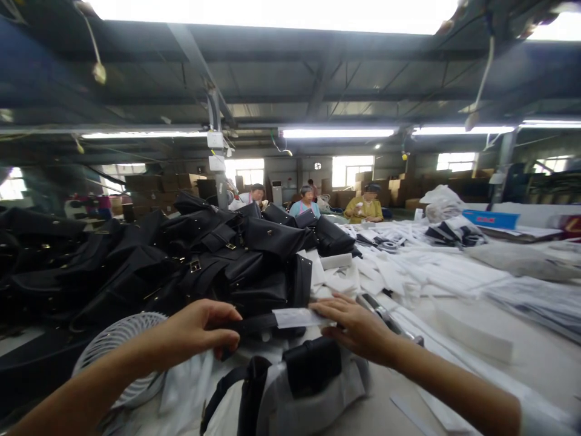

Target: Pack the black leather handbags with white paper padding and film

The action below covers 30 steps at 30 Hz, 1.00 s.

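My left hand [200,330] is closed around a black strap [254,325] that runs across in front of me. A white paper band [297,317] is wrapped round the strap's right part. My right hand [356,327] pinches that band, fingers pressed together on it. Just below the hands lies a black bag [299,375] partly covered in white wrapping.
A large heap of black handbags [195,260] fills the left side. A white fan guard [120,351] sits at lower left. White paper sheets and wrappers [408,266] cover the table to the right. Three people sit at the far end [308,206].
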Tool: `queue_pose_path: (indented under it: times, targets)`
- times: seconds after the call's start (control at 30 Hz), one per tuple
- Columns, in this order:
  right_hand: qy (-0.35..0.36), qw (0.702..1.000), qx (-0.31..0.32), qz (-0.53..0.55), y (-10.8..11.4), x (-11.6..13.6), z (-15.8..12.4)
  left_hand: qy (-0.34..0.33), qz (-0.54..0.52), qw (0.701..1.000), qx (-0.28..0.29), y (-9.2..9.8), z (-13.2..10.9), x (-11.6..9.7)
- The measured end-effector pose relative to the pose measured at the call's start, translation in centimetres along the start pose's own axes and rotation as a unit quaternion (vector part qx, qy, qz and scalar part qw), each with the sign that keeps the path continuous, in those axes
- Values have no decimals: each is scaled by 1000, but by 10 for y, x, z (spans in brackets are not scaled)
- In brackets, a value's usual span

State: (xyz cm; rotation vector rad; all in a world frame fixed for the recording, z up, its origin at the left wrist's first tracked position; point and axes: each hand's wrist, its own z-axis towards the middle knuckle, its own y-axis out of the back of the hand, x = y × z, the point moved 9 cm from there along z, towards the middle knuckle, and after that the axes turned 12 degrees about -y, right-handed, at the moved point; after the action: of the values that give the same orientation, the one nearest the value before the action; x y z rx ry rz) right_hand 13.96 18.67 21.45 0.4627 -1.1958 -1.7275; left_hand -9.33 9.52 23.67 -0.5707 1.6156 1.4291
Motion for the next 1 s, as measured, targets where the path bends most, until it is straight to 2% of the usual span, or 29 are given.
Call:
queue_pose_path:
  times: [0.1, 0.23, 0.33, 0.4, 0.5, 0.63, 0.7, 0.8, 0.93, 1.0]
  targets:
    - [2, 999, -18, -35, -9, -18, 2, 10, 5, 1000, 6, -1, -1, 3]
    - [-54, 998, -14, -23, -8, -59, -14, 35, 69, 997, 11, 3, -8, 11]
    - [-82, 997, 11, 6, -1, -63, -24, 57, 99, 993, 0, 12, -16, 18]
    - [-74, 996, 28, 33, 7, -44, -20, 68, 105, 992, -6, 18, -23, 19]
    - [-13, 994, 42, 99, 20, 16, 5, 76, 113, 991, -20, 24, -31, 11]
    - [69, 964, 74, 246, 23, 106, 53, 44, 114, 991, -50, 19, -32, -23]
    - [66, 944, 123, 298, 16, 130, 72, 29, 106, 992, -66, 19, -36, -36]
    - [14, 934, 192, 300, 4, 128, 83, 44, 96, 991, -87, 29, -60, -32]
    - [-57, 935, 246, 248, 3, 98, 81, 96, 93, 983, -124, 47, -109, 2]
    - [-52, 935, 258, 236, 8, 106, 85, 110, 106, 976, -154, 52, -121, 12]
